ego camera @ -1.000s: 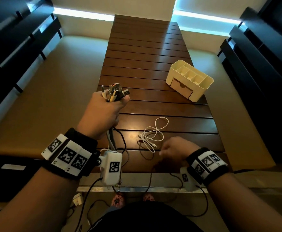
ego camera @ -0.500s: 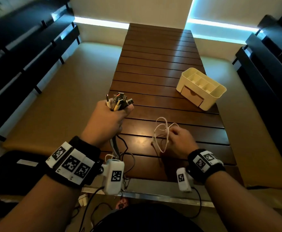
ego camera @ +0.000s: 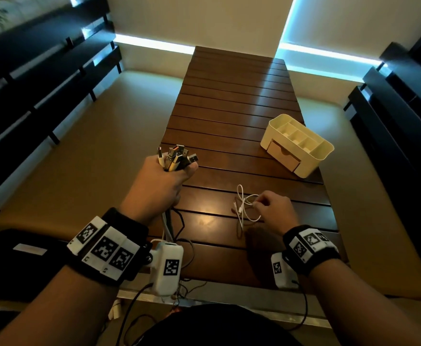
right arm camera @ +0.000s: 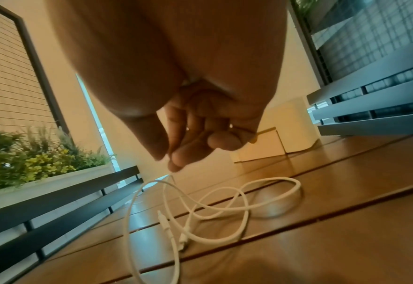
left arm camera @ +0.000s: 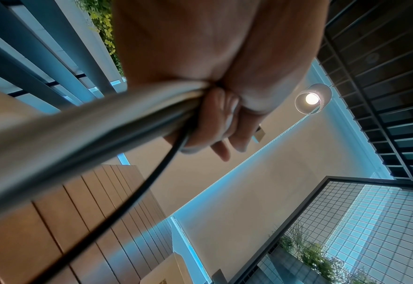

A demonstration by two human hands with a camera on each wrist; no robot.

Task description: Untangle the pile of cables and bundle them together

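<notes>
**Cable bundling: left hand holds bundle, right hand pinches white cable**

The left hand (ego camera: 159,186) is closed in a fist around the cable bundle (ego camera: 177,157); connector ends protrude above the fist, and the cords hang below it toward the near edge of the slatted table (ego camera: 229,108). The right hand (ego camera: 275,211) pinches the white cable (ego camera: 245,208) between thumb and fingertips (right arm camera: 176,163); its loops lie on the table, right of the bundle. The cream organizer (ego camera: 296,146) stands beyond the white cable, well apart from it.
</notes>
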